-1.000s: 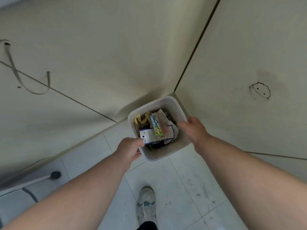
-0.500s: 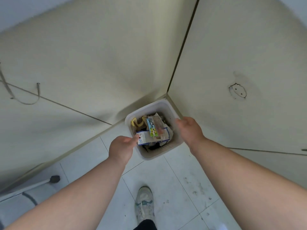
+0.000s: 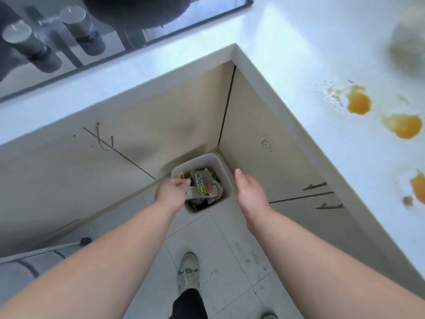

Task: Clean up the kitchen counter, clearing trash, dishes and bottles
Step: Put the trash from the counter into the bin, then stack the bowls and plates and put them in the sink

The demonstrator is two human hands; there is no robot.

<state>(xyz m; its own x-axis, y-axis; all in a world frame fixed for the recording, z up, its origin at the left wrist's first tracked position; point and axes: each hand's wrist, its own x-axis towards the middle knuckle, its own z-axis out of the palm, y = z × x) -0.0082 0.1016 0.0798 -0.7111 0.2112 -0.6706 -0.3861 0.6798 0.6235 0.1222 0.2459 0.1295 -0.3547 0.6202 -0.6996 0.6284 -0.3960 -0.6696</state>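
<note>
A: So, how far along does the cleanup look?

B: Partly done, I'd judge. The bin point(image 3: 222, 168) stands on the floor in the inner corner under the counter point(image 3: 287, 54), already packed with trash point(image 3: 202, 184): wrappers and a carton.

A: And the hands?

B: The left hand point(image 3: 171, 192) hangs over the bin's near-left rim, fingers curled in loosely; I can't tell whether it grips anything. The right hand point(image 3: 249, 192) is just beside the bin's right rim, open and relaxed, holding nothing.

A: What's left, then?

B: Plenty on the counter. Orange spills point(image 3: 358, 102) lie along its right stretch, one patch close to the right edge, with a small crumb point(image 3: 408, 200) beside it. A pale blurred object point(image 3: 408, 38) sits toward the far right corner; I can't tell what it is. A stovetop point(image 3: 161, 40) with two knobs point(image 3: 18, 35) sits at the far left.

A: So wiping comes next?

B: Probably, after clearing that object.
</note>
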